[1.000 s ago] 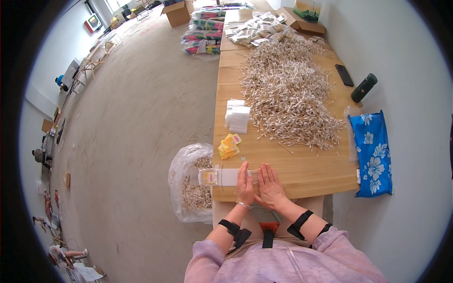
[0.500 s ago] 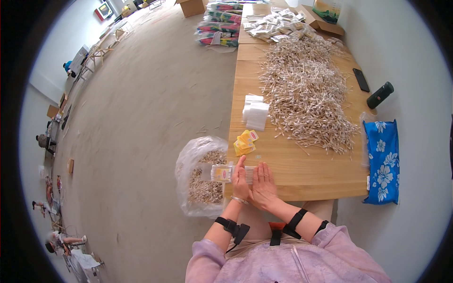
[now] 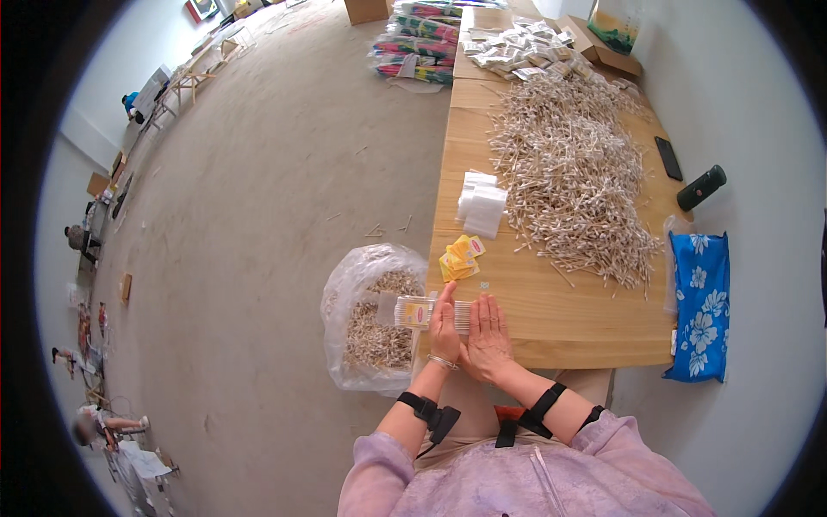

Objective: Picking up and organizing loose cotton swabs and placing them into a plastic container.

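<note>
A small clear packet of cotton swabs [image 3: 415, 312] with a yellow card in it lies at the table's left edge, its loose end reaching out past that edge. My left hand [image 3: 444, 334] stands on its side across the packet, fingers stretched out and close together. Beside it, my right hand [image 3: 488, 339] lies flat with straight fingers, touching the right end of the row of swabs. The heels of both hands meet. Just beyond them are several yellow cards [image 3: 462, 257] and a stack of clear empty bags [image 3: 482, 207].
A large heap of loose cotton swabs [image 3: 577, 164] covers the far table, with filled packets [image 3: 521, 47] behind it. A phone [image 3: 668, 158], a dark flask [image 3: 701, 188] and a blue flowered pack [image 3: 699, 306] line the right side. A plastic sack [image 3: 340, 302] of swabs stands left.
The whole view has shifted slightly, so the table sits a little farther right. My hands keep nearly the same pose on the packet.
</note>
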The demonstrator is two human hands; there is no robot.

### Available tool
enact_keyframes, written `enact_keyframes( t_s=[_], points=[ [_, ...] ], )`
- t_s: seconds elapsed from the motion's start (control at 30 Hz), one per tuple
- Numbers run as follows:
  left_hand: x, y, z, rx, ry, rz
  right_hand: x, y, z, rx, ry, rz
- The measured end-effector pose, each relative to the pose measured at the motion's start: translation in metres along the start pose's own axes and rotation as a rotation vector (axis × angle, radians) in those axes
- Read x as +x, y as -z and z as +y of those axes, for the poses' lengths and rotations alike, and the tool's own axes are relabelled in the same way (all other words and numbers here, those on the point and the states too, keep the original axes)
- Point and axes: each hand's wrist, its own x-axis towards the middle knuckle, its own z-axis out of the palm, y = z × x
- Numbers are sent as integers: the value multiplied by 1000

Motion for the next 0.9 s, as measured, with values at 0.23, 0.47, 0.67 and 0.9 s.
enact_keyframes(
  t_s=[0.23,0.47,0.67,0.9],
  points=[
    [0,4,0,-76,30,18,0,-2,-3,36,36,58],
    [-2,2,11,72,19,-9,-2,-11,-5,-35,30,80],
    [-2,5,11,110,3,-40,2,-15,-10,-8,-46,62],
    [0,11,-8,132,-58,-10,3,-13,-11,-16,-23,90]
  ],
)
